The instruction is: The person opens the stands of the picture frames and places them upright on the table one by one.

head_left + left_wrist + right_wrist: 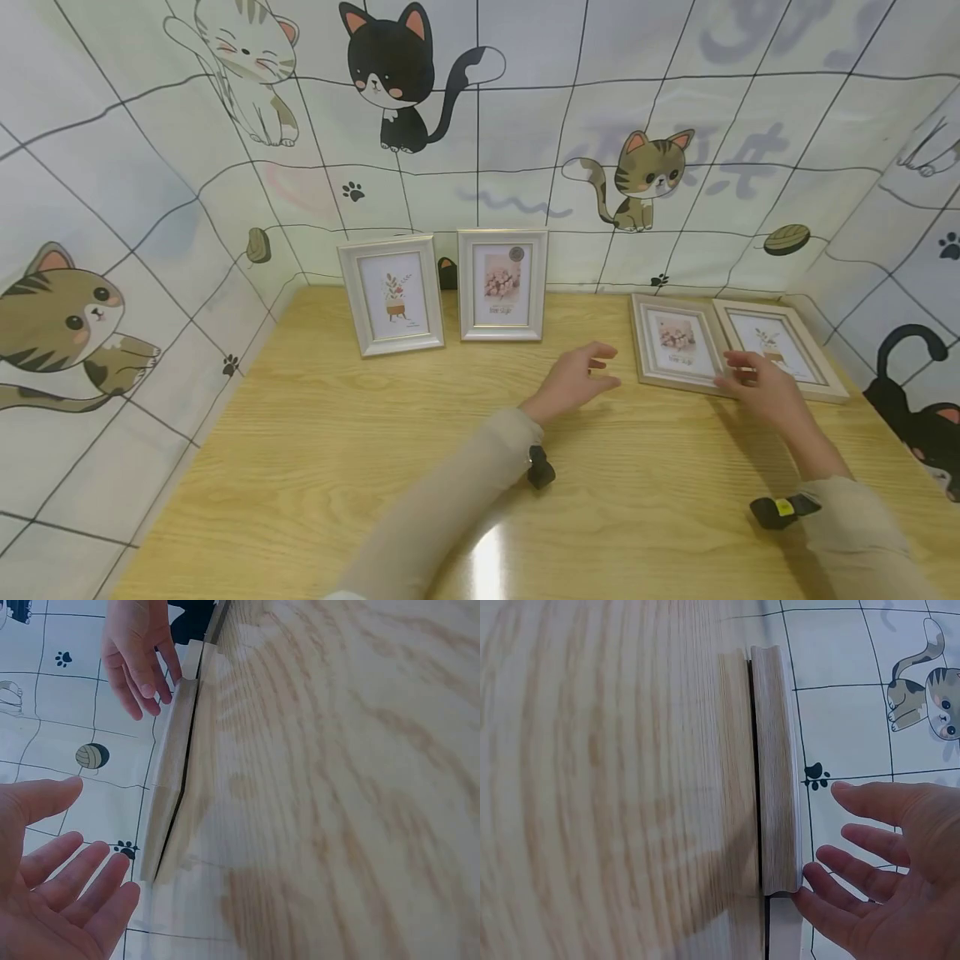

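Note:
Two picture frames lie flat at the table's right rear: one with a pink flower picture (677,337) and, to its right, a lighter wooden one with a potted plant picture (768,337). My left hand (572,383) hovers left of the flower frame, holding nothing, its fingers (82,889) relaxed and spread in the left wrist view. Over the adjoining edges of both frames is my right hand (767,396), fingers loosely bent. In the right wrist view its little finger (829,911) meets the corner of a frame side (775,772); whether it touches I cannot tell.
Two whitish frames stand upright at the back, one with a plant drawing (393,293), the other with pink flowers (502,283). Cat-printed cloth walls (525,133) enclose the wooden table (337,467) at the back and sides.

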Demonstrator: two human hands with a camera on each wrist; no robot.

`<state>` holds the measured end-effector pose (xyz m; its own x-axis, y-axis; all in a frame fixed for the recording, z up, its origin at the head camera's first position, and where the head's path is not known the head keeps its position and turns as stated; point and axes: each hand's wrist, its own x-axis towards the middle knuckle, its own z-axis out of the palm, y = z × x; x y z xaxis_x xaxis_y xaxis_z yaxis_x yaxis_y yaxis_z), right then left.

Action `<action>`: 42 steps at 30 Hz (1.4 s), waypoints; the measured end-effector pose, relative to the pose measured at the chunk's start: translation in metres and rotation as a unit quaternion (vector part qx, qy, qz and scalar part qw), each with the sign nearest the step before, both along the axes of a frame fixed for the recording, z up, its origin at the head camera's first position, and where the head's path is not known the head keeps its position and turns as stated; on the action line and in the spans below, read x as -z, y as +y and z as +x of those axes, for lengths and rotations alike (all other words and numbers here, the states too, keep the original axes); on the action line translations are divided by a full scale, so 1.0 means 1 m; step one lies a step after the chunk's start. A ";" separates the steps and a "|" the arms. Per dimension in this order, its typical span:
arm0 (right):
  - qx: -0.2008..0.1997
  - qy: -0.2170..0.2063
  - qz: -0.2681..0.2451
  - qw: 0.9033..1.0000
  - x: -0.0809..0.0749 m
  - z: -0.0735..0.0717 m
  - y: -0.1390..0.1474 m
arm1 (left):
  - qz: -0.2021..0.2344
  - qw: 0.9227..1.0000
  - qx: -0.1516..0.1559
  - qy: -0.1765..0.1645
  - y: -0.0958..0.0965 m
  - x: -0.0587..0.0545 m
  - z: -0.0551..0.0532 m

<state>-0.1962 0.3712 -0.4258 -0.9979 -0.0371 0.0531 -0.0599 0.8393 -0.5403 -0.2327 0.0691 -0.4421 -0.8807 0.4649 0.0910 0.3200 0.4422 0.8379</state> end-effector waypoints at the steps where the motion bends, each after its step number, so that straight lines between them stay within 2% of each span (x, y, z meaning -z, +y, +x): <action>1: 0.000 0.000 0.001 1.000 0.001 0.000 0.000 | 0.002 1.000 -0.001 -0.005 0.002 0.001 -0.001; 8: -0.006 -0.001 -0.004 1.000 0.002 0.001 0.000 | 0.004 0.999 -0.006 -0.031 0.008 0.009 -0.005; 14: -0.009 -0.033 -0.010 0.999 0.002 0.001 0.000 | 0.022 0.999 -0.005 -0.042 0.011 0.011 -0.009; 21: -0.019 -0.074 -0.020 0.997 0.002 0.003 -0.001 | 0.051 0.995 -0.010 -0.088 0.017 0.016 -0.011; 27: -0.025 -0.080 -0.059 0.995 0.009 0.004 0.006 | 0.068 0.991 -0.019 -0.118 0.023 0.021 -0.011; 36: 0.016 -0.077 -0.112 0.991 0.024 0.007 0.012 | 0.094 0.985 -0.031 -0.139 0.031 0.025 -0.013; 42: 0.040 -0.064 -0.093 0.993 0.026 0.008 0.011 | 0.107 0.980 -0.050 -0.158 0.034 0.031 -0.016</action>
<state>-0.1886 0.3818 -0.4518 -0.9963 0.0405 -0.0758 0.0816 0.7234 -0.6855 -0.2491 0.1031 -0.4726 -0.9206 0.3754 -0.1073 -0.0061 0.2609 0.9653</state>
